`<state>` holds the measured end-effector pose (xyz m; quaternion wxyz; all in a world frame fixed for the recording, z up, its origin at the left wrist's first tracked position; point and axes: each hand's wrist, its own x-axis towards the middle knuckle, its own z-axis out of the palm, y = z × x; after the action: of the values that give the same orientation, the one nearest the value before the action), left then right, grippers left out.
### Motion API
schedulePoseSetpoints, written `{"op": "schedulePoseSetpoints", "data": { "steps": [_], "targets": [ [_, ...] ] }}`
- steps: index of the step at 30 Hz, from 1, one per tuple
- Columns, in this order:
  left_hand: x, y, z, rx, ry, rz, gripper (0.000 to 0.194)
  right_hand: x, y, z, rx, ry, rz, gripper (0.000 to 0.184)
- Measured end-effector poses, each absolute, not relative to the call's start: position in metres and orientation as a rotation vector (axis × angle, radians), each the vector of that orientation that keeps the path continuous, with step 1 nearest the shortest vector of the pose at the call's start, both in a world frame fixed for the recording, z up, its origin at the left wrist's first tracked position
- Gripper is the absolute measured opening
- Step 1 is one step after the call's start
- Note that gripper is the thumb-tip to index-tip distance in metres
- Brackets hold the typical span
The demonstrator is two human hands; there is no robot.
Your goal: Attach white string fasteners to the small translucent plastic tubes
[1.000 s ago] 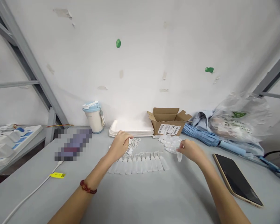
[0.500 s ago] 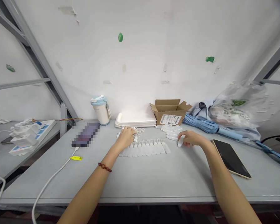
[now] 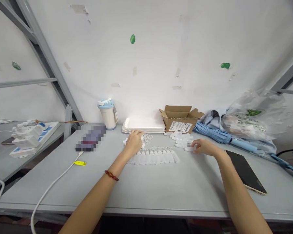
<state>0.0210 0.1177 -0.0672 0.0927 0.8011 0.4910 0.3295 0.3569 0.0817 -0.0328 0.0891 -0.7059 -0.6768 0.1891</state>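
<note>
My left hand [image 3: 133,143] is over a small pile of white cords [image 3: 147,139], fingertips curled down and closed among them. What exactly they pinch is hidden. A flat, translucent white piece [image 3: 189,149] lies between the fingers of my right hand [image 3: 204,147], held by one end at the table surface. Just beyond it, several loose pieces of the same kind [image 3: 182,137] are heaped. Between my hands, a row of translucent white pieces with cord loops [image 3: 156,157] is laid side by side.
Behind stand a stack of white trays [image 3: 145,125], an open cardboard box [image 3: 179,122] and a blue-lidded cup [image 3: 108,113]. A blurred phone [image 3: 90,139] lies left. A black-screened tablet [image 3: 246,172], blue umbrella [image 3: 212,132] and plastic bag [image 3: 256,113] lie right.
The translucent piece at my right hand has turned from tilted to nearly flat and sideways. My left hand stays at the cords. The whole view has shifted slightly.
</note>
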Motion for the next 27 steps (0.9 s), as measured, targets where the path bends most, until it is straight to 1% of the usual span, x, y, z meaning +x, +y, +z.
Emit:
{"op": "schedulePoseSetpoints", "data": {
  "steps": [4, 8, 12, 16, 20, 27],
  "targets": [
    [0.022, 0.116, -0.061, 2.205, 1.422, 1.153, 0.048, 0.365, 0.077, -0.029, -2.008, -2.011, 0.668, 0.010],
    [0.025, 0.112, -0.053, 1.944, 1.363, 1.277, 0.036, 0.359, 0.073, -0.023, -1.775, -1.945, 0.785, 0.022],
    [0.032, 0.104, -0.048, 1.654, 1.280, 1.308, 0.024, 0.317, 0.070, -0.025, -1.514, -1.782, 0.853, 0.029],
    [0.041, 0.093, -0.045, 1.429, 1.184, 1.295, 0.024, 0.264, 0.061, -0.032, -1.308, -1.688, 1.023, 0.027],
    [0.049, 0.084, -0.043, 1.308, 1.098, 1.281, 0.024, 0.237, 0.050, -0.038, -1.226, -1.683, 1.104, 0.025],
    [0.057, 0.071, -0.039, 1.192, 0.956, 1.278, 0.017, 0.237, 0.048, -0.042, -1.251, -1.719, 1.109, 0.027]
  ]
}}
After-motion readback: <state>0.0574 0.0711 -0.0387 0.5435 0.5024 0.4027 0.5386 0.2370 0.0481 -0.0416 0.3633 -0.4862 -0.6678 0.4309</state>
